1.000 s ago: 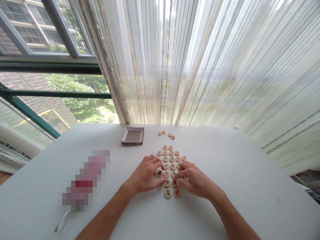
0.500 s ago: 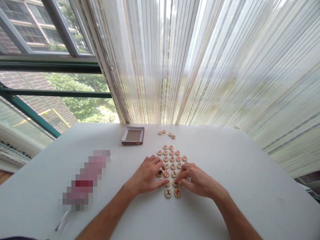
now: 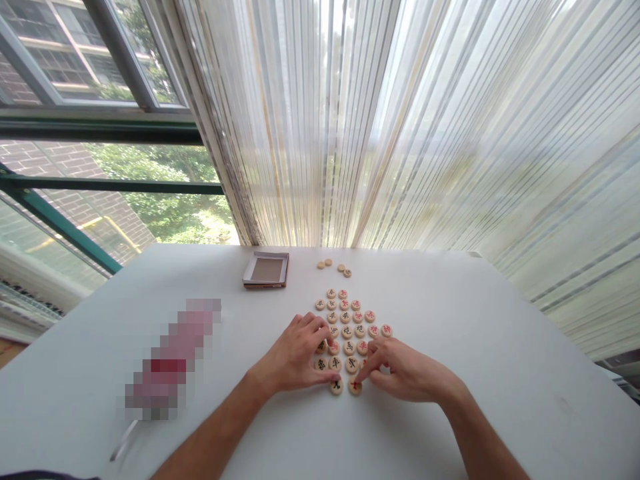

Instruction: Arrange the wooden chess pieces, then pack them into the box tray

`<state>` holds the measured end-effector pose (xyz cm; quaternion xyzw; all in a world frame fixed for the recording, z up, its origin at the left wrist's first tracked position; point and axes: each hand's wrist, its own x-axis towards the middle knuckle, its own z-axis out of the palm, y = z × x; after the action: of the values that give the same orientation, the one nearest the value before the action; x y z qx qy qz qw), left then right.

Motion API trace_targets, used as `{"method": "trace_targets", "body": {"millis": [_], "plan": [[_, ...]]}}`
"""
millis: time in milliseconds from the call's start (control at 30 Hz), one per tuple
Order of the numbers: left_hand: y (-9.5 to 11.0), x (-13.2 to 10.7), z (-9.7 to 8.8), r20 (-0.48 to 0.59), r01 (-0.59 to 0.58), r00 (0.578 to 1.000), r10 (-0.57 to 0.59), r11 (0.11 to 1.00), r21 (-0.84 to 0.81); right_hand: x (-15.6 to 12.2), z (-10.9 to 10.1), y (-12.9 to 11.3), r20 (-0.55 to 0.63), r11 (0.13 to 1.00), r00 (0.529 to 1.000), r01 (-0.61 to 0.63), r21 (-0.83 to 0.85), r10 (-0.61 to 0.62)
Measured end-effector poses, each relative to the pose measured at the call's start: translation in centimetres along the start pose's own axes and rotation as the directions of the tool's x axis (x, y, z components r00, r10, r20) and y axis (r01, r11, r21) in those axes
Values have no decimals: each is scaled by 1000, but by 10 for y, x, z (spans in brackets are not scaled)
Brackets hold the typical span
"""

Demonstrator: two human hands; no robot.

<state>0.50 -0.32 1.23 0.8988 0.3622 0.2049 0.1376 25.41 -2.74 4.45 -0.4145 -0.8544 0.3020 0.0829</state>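
White-lined open box (image 3: 266,270), wooden pieces (image 3: 347,331) outside

On the one worktop (image 3: 500,400), at least twenty-five round pieces (image 3: 345,317) show in the main group, in seven rows which, from far to near, show two, four, four, five, four, four and two, though the hands may cover more. Fourteen of these bear black marks, ten bear red, and one is too covered to tell; four loose discs (image 3: 321,265) lie beyond them at the far side. There are also two hands, one left hand (image 3: 300,353) and one right hand (image 3: 403,370), one open box (image 3: 283,276), and one pixelated pink item (image 3: 175,347) at left.
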Motion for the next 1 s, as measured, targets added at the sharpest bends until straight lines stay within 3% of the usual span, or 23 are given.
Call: {"method": "trace_targets", "body": {"millis": [800,1000], "plan": [[-10,0,-8,-40,49,998,-49,999,-16,2,3,-1,-28,1000,999,20,17,-20],[-12,0,-10,-41,38,998,-39,999,-27,2,-2,-4,-138,998,990,-23,57,31]]}}
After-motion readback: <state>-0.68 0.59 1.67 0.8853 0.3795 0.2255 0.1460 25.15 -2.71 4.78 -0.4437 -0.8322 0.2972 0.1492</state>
